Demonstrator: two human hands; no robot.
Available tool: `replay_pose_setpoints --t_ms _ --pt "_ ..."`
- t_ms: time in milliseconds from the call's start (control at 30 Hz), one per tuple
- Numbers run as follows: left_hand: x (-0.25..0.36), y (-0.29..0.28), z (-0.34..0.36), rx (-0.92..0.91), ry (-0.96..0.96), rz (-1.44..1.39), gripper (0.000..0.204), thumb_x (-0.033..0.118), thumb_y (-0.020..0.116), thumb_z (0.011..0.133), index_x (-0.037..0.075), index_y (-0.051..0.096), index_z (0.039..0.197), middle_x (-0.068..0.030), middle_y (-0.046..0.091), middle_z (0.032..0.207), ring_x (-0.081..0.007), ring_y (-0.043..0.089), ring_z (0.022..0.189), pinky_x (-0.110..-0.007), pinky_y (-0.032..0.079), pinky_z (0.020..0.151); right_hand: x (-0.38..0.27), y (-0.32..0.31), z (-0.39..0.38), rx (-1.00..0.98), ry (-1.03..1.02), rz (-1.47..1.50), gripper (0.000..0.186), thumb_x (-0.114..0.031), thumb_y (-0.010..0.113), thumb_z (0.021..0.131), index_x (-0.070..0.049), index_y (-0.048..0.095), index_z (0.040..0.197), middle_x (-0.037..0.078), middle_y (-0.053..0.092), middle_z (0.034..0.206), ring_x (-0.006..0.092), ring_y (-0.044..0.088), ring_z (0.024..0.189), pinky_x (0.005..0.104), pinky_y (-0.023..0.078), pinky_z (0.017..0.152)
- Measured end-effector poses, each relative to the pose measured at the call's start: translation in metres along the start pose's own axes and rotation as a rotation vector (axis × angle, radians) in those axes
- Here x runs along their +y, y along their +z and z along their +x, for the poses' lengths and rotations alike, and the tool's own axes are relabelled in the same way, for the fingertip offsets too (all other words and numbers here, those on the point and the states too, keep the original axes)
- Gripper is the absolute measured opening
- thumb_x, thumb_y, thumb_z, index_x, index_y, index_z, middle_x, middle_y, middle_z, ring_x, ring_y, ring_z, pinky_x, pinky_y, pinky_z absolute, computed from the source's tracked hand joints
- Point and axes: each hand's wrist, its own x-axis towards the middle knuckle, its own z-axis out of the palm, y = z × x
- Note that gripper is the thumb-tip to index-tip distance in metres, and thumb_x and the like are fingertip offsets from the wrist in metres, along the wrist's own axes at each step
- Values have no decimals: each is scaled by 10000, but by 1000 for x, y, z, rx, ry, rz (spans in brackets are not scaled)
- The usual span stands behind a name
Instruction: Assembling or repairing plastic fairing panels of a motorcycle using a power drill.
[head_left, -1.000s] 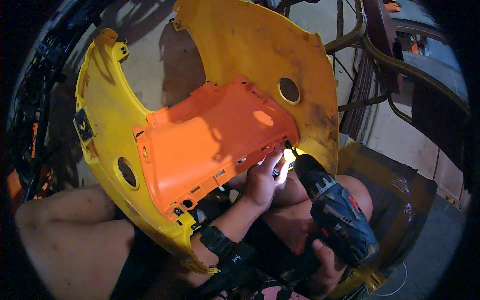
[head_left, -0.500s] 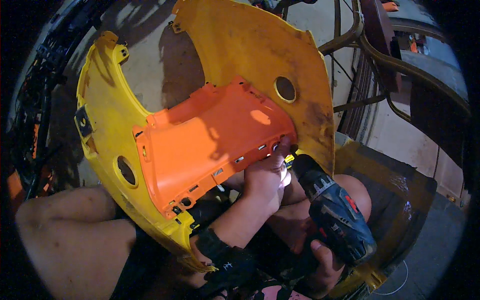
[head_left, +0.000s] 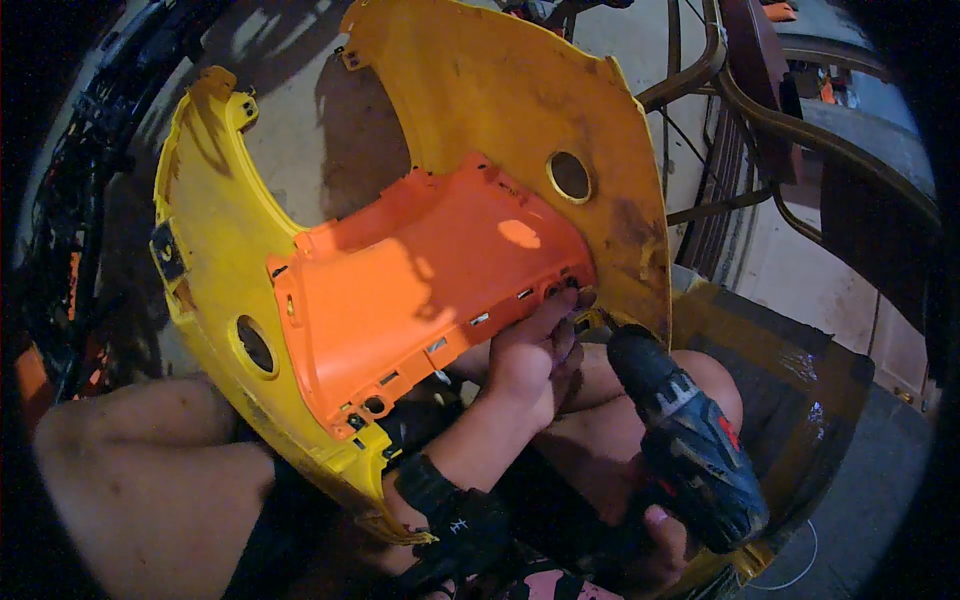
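A large curved yellow plastic shell (head_left: pixel 480 90) with a round hole on each side stands across my lap. Between its sides sits an orange plastic panel (head_left: pixel 430 270) with slots and clip holes along its near edge. My left hand (head_left: pixel 530 355) grips that edge at its right corner, fingertips by the small holes and the other fingers curled below. My right hand (head_left: pixel 660 550) is wrapped round the handle of a dark cordless drill (head_left: pixel 690 440) with red marks. The drill's tip points up-left, just apart from the corner my left fingers hold. Whatever lies under those fingers is hidden.
A brown metal chair frame (head_left: pixel 780 115) stands at the upper right. Beside my right leg is a dark, taped cardboard piece (head_left: pixel 770 350). Black machine parts (head_left: pixel 75 200) line the far left. My bare left thigh (head_left: pixel 150 480) lies below the shell.
The drill has drawn back a little to the right and down, away from my left fingers. The bright light on my left hand has gone out. Shell and panel have barely shifted.
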Motion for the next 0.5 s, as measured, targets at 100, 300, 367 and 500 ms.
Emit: replay_pose_setpoints --t_ms 100,300,367,500 --pt "3 -2 -3 26 -84 19 96 150 613 856 102 571 927 61 396 555 -64 315 396 -246 244 375 -2 -2 -1 25 -12 16 445 -232 516 685 67 478 1013 167 559 814 241 549 616 339 470 582" --pt "-5 -28 0 -139 -38 194 200 201 571 878 117 591 1059 -9 634 904 -135 541 610 -270 420 478 10 -2 1 178 -94 191 444 -253 513 680 63 475 990 161 553 788 241 540 606 342 467 579" --pt "-7 -33 1 -151 -37 209 218 202 572 879 110 582 1076 -18 629 909 -141 553 628 -277 429 482 15 -4 3 246 -112 278 444 -260 513 678 62 474 983 159 550 779 241 537 603 343 466 578" --pt "0 -24 -6 -64 -66 209 211 201 593 873 92 572 1052 -9 550 788 -134 503 587 -284 409 476 12 -21 9 9 103 442 450 -274 516 681 52 470 989 165 546 772 250 538 590 348 466 568"
